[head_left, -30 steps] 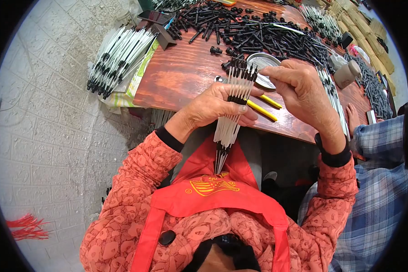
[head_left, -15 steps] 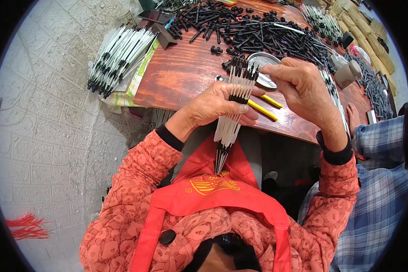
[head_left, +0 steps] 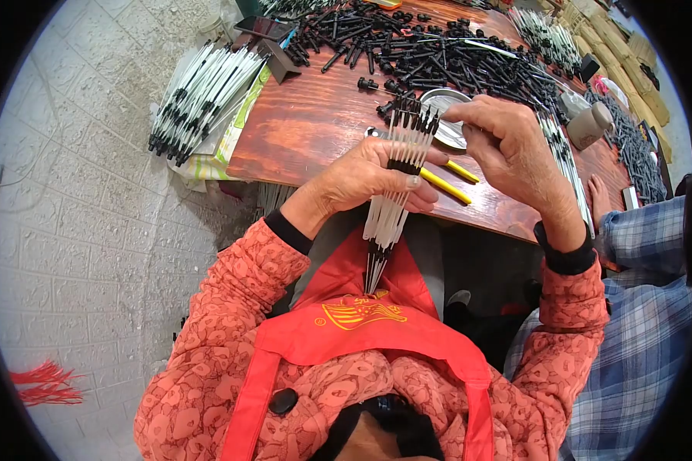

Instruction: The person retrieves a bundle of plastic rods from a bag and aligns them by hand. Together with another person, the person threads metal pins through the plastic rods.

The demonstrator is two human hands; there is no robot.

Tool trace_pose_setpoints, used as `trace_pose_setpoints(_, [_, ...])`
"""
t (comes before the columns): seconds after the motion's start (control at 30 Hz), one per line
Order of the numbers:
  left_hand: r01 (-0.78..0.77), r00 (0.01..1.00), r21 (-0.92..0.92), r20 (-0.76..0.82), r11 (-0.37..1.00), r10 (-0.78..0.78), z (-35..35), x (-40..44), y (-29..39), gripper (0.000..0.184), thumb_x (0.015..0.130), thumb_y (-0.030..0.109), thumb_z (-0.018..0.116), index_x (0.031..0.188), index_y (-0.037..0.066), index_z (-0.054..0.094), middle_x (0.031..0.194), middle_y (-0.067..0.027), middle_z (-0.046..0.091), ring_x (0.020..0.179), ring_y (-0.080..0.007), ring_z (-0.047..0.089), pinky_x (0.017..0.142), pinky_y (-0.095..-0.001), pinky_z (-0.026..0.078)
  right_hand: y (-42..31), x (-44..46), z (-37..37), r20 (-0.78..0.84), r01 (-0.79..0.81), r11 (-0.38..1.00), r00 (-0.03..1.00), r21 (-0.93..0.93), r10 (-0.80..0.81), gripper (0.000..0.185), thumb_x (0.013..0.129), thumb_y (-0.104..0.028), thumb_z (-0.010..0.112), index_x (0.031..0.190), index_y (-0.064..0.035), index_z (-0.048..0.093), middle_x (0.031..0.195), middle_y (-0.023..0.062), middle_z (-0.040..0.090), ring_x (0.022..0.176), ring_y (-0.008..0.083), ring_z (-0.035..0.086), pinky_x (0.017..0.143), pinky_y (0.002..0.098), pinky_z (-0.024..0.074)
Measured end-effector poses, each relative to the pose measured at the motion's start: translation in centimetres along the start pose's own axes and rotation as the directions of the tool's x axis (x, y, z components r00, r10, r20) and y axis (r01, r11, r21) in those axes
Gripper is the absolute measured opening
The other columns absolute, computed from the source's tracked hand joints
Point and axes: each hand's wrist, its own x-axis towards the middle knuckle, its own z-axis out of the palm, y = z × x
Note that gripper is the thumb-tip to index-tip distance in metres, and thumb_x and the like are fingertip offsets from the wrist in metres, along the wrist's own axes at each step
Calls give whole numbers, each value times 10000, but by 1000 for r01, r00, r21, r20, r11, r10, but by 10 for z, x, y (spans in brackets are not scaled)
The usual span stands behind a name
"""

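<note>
A fanned bundle of white rods with black sections (head_left: 390, 211) is gripped around its upper middle by my left hand (head_left: 361, 175), its lower tips pointing at the red apron. At the bundle's black upper tips, on the right, is my right hand (head_left: 507, 146), thumb and index finger close together; whether something small lies between them is hidden. Behind the bundle is a round metal dish (head_left: 450, 137). Two yellow-handled parts (head_left: 446, 186) rest on the wooden table (head_left: 284, 134) just beyond my left fingers.
Many black parts (head_left: 446, 61) cover the back of the table. More white rods (head_left: 204, 100) lie at the left corner near a dark tray (head_left: 265, 28). A beige container (head_left: 590, 127) and grey parts (head_left: 634, 150) are at the right, by a co-worker's plaid sleeve (head_left: 642, 230).
My right hand has shifted slightly and its lower fingers have changed their curl, staying by the rod tips. My left hand keeps its hold on the bundle.
</note>
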Motion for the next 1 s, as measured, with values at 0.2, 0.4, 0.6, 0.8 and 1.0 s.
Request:
trace_pose_setpoints(0.2, [-20,1000,13,-6,1000,20,-1,1,-2,445,859,-18,581,1298,-46,519,1135,-198,639,952,-279,686,844,-385,569,3,-1,5,-43,3,998,999,62,0,169,778,29,548,905,12,658,799,179,640,673,340,629,614,381,488])
trace_pose_setpoints(0.4, [-16,1000,14,-12,1000,17,0,2,-2,420,868,4,593,1280,-44,530,1113,-203,646,955,-288,686,846,-398,569,-6,-2,8,-75,-98,995,992,29,100,245,785,27,555,1019,-14,616,761,177,631,646,346,624,596,409,483])
trace_pose_setpoints(0.6, [-38,999,11,17,999,38,1,2,-1,388,887,50,627,1253,-51,547,981,-202,681,905,-289,694,841,-407,578,-22,7,20,-87,-104,995,991,10,104,329,803,-12,606,1122,-23,529,773,202,620,683,371,625,606,456,471])
trace_pose_setpoints(0.8, [-63,998,19,-6,998,63,-3,0,-5,324,888,68,633,1182,-58,580,981,-200,681,902,-288,695,842,-408,578,-29,8,21,-251,-82,994,966,-73,61,338,810,17,609,1142,-34,573,676,64,610,509,156,547,512,314,423])
trace_pose_setpoints(1.0, [-78,997,-7,-5,997,78,-5,-4,-6,256,889,57,626,1116,-58,600,979,-201,681,907,-284,695,825,-411,583,-3,-28,19,69,-439,810,891,389,449,280,795,-205,706,970,11,670,766,48,660,641,88,565,568,253,446])
